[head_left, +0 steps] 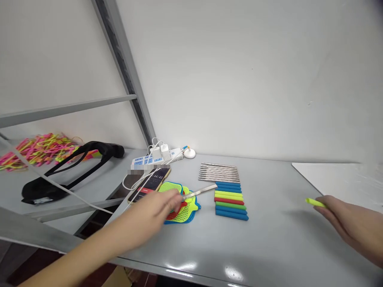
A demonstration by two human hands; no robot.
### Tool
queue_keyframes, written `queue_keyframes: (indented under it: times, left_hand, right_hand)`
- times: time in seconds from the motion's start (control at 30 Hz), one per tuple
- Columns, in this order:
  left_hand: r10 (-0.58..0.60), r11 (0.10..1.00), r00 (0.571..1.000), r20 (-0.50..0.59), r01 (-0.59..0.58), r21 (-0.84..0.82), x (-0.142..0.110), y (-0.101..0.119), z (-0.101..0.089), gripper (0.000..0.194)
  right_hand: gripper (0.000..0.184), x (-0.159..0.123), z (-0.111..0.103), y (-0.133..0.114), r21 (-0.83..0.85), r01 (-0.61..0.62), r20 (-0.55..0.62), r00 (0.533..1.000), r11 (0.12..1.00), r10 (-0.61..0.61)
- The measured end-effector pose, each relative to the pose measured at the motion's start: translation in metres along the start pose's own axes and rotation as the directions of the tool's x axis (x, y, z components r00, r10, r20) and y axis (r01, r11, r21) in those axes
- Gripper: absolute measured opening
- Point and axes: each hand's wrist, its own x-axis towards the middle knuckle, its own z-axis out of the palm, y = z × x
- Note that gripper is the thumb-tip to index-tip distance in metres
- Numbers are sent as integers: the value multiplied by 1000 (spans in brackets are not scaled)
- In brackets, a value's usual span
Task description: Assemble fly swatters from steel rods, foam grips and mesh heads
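At the near edge of the table (pixel 269 247), a piece of cardboard (pixel 118 278) shows below. The left hand (pixel 166 203), its forearm crossing from the lower left, is closed round one end of a metal rod (pixel 203 190). The rod slants up to the right, slightly blurred, its free end at the far left corner of a row of grips; whether it touches them I cannot tell. Well apart to the right, the right hand (pixel 344 217) pinches a yellow tube (pixel 315 203), which points left above the table.

Under and just beside the left hand lie overlapping swatter heads (pixel 188 215) in blue, yellow and red, partly hidden by it. To their right the grips (pixel 230 201) lie side by side: blue at both ends of the row, with yellow, red and green between. Just beyond them is a row of metal rods (pixel 219 173).

Left of these, a phone (pixel 157 178) lies under white cables, near a power strip (pixel 143 160) with chargers plugged in. A white disc (pixel 189 153) sits by the wall (pixel 239 79). Past the metal frame (pixel 128 67) on the left are a black strap (pixel 92 171) and a pink, yellow and orange pile (pixel 42 149). A white board (pixel 338 177) lies at far right.
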Motion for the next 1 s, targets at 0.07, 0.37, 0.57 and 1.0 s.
queue_keyframes:
  times: [0.07, 0.37, 0.57, 1.0]
  left_hand:
    - [-26, 996, 991, -130, 36, 79, 2, -9, -14, 35]
    - [200, 939, 944, -261, -109, 326, 74, 31, 11, 30]
    - [278, 902, 961, -13, -256, 347, 141, 15, 20, 29]
    - [251, 914, 957, 146, -284, 289, 238, -16, 54, 28]
  right_hand:
    - [22, 1, 2, -13, 83, 47, -60, 997, 995, -42]
    - [14, 42, 31, -155, 53, 540, -95, 840, 840, -534]
    - [13, 50, 47, -166, 23, 514, -188, 845, 857, -501]
    - [26, 62, 44, -161, 343, 439, -241, 895, 830, -374]
